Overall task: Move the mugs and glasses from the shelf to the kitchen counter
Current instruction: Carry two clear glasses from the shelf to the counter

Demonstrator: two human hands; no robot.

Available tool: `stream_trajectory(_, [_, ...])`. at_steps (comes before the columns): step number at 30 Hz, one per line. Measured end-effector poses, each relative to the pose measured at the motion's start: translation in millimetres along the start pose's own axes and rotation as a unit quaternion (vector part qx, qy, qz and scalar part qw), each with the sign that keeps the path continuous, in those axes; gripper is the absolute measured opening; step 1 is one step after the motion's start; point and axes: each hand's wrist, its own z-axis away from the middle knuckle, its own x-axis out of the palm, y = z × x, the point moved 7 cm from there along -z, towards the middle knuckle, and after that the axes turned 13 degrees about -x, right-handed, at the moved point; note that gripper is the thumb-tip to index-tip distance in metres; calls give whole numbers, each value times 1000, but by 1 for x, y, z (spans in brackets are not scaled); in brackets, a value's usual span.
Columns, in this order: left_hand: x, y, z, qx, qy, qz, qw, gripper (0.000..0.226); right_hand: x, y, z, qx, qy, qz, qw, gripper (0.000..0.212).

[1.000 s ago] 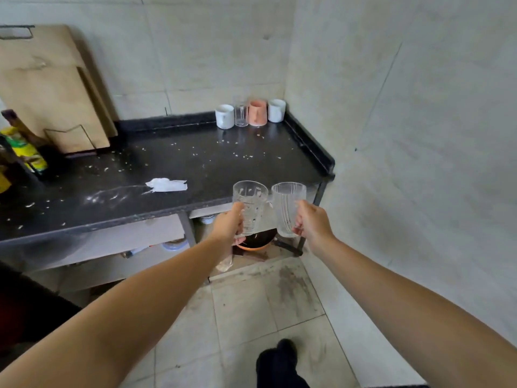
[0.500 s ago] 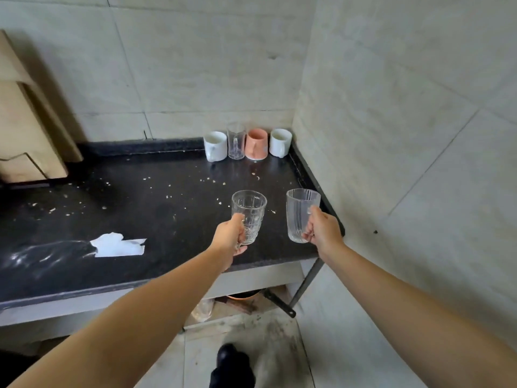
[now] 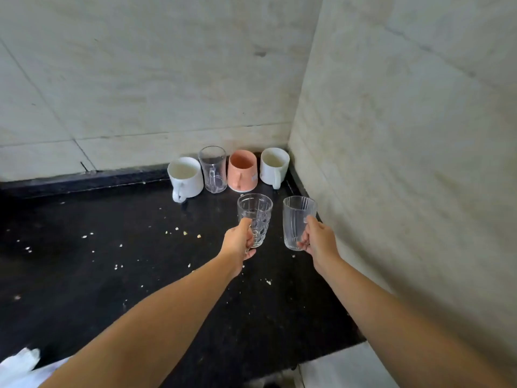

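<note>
Carrying: left hand (image 3: 239,242) wrapped around a dimpled glass (image 3: 255,217), right hand (image 3: 319,242) gripping a ribbed glass (image 3: 297,221). Both now hang over the black surface (image 3: 112,275) near the corner row of mugs (image 3: 242,170), no longer short of its edge; set-down seems imminent.

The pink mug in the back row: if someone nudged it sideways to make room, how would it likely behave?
The pink mug looks rigid, probably ceramic, so it would likely slide rather than flex. It stands upright and seems wider at the base, so tipping seems unlikely. With the glass mug and a white mug close on either side, a push would probably knock it against one, risking a chip.
</note>
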Motion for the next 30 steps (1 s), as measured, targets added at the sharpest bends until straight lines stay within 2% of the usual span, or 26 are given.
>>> stream_trajectory(5, [30,30,-46,-9,-4,9,1000,31,23,-4,-65,-6,3,-13,1000,46])
stream_trajectory(8, [40,39,-68,-9,-12,35,999,30,36,0,-90,0,11,-19,1000,55])
stream_trajectory(12, [43,47,-86,-7,-9,46,999,36,48,3,-105,-6,25,-35,999,46])
stream_trajectory(19, [42,50,-105,8,11,47,999,38,54,8,-115,-17,35,-14,999,45])
stream_trajectory(25, [45,47,-117,19,13,57,998,40,54,14,-118,-35,12,1,999,45])
stream_trajectory(30, [48,43,-118,19,10,68,997,39,49,21,-121,-16,-4,36,999,39])
